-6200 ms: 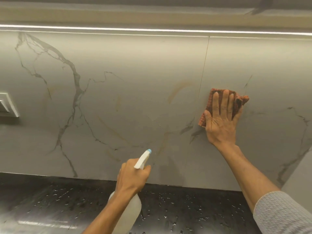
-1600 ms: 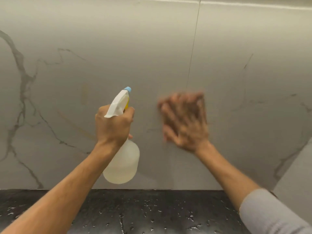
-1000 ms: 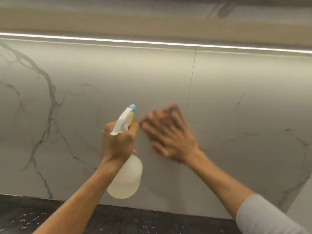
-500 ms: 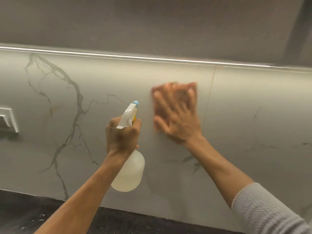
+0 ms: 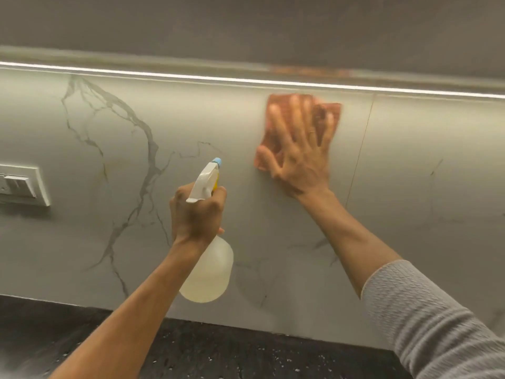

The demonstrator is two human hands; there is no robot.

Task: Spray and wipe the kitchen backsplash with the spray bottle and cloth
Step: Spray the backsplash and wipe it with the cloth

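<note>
The backsplash is pale grey marble with dark veins and a vertical seam right of centre. My right hand lies flat with spread fingers, pressing an orange cloth against the upper backsplash just under the light strip. It is blurred by motion. My left hand is closed around the neck of a white spray bottle with a blue nozzle tip, held upright in front of the wall, lower and to the left of the cloth. The nozzle points at the wall.
A white switch plate is mounted on the wall at the far left. A lit strip runs under the upper cabinet. A dark speckled countertop with water drops runs along the bottom.
My right hand has swept the cloth up and to the right, close under the light strip. The spray bottle in my left hand has stayed about where it was.
</note>
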